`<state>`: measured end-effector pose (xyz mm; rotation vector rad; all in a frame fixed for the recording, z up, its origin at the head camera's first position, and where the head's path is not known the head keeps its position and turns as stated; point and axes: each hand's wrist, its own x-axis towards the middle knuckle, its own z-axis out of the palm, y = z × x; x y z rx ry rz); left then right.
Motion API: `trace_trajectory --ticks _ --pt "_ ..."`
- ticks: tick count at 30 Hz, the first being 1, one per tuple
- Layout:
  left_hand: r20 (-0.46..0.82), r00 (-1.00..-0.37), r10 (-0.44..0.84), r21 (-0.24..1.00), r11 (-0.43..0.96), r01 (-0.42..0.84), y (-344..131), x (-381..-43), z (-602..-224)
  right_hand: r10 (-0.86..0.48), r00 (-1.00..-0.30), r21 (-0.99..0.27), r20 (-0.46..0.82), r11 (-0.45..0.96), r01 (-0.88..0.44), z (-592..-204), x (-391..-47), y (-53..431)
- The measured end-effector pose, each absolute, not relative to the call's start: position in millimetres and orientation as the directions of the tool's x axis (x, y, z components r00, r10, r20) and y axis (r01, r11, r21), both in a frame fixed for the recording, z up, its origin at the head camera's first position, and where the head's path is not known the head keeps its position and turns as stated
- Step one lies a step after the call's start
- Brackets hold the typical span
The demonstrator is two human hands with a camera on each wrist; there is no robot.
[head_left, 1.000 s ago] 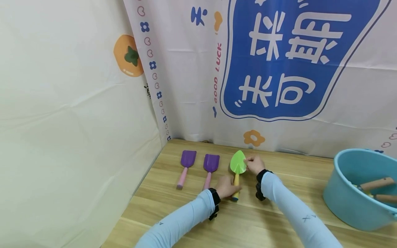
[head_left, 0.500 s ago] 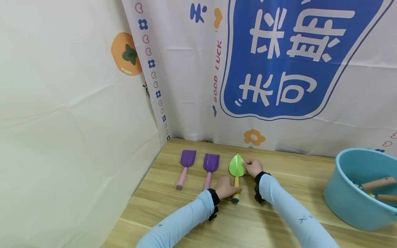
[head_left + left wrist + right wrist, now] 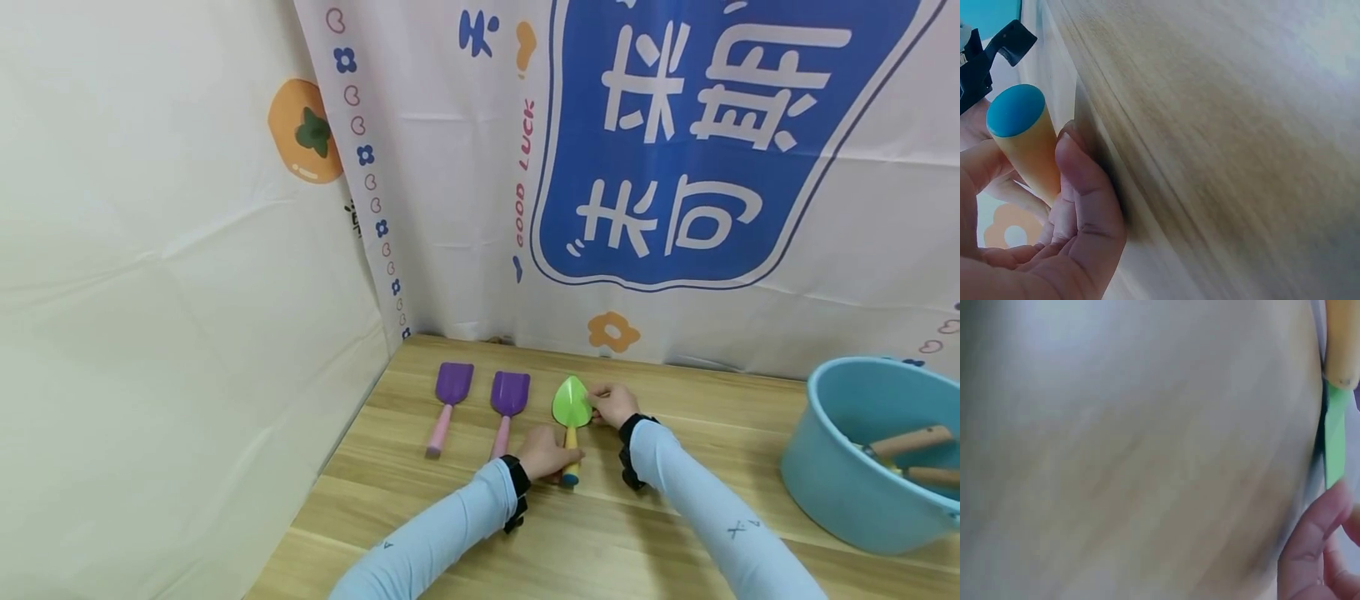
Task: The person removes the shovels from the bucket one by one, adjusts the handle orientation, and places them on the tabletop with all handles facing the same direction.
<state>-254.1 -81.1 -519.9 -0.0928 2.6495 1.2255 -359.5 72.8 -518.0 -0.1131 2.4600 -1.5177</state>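
A hand trowel with a green pointed blade and a yellow handle tipped in blue lies in the middle of the table, blade toward the back. My left hand holds its handle; the left wrist view shows thumb and fingers around the yellow wood. At the blade's right edge my right hand pinches the green rim, also seen in the right wrist view beside the green blade. Left of it, two purple toy shovels with pink handles lie roughly parallel: one farther left, one nearer.
On the right stands a light blue bucket with wooden-handled tools inside. A printed cloth hangs behind the wooden table, and a pale sheet covers the left side.
The trowel has shifted slightly toward me and now lies straighter, with both hands still on it. My right hand has come down a little with the blade. The shovels have not moved.
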Motion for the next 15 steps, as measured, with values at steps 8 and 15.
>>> trace_trajectory --ticks 8,15 --pt "-0.209 -0.973 0.099 0.707 0.703 -0.080 -87 -252 -503 -0.241 -0.964 -0.786 -0.111 0.615 -0.064 -479 -355 95" --pt "-0.146 -0.983 0.109 0.735 0.678 -0.034 -86 -262 -470 -0.351 -0.935 -0.671 -0.042 0.703 -0.234 -418 -354 124"
